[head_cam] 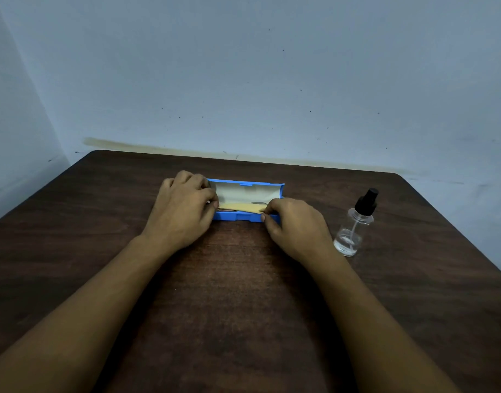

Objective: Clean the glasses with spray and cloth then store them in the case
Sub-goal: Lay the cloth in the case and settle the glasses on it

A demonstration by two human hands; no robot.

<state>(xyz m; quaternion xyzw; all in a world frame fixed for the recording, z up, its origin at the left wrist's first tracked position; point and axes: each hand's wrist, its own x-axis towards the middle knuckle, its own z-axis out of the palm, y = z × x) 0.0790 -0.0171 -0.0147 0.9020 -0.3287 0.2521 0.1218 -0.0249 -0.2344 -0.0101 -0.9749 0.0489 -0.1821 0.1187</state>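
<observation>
Left hand (184, 211) sits at 9 o'clock of the case (238, 217), fingers curled over its left end and gripping it. The fingertips reach the cloth's left end (can't tell if they also pinch it).

The case is blue and open, with the lid standing up at the 12 o'clock side. It lies across the far-middle of the tabletop (243, 293), long side facing the person. The yellow cloth (243, 207) lies inside along the base, covering most of it. The glasses (223, 210) are in the case under the cloth, with only a dark sliver of frame showing at the left end.

Right hand (296, 225) is at 3 o'clock of the case, thumb on the front wall and forefinger on top, pinching the cloth's right corner at the rim. The hands are apart, one at each end of the case.

Spray bottle (354, 225) stands upright at 3 o'clock of the right hand, near but not touching it. It is clear with a black pump top and a little liquid at the bottom.
</observation>
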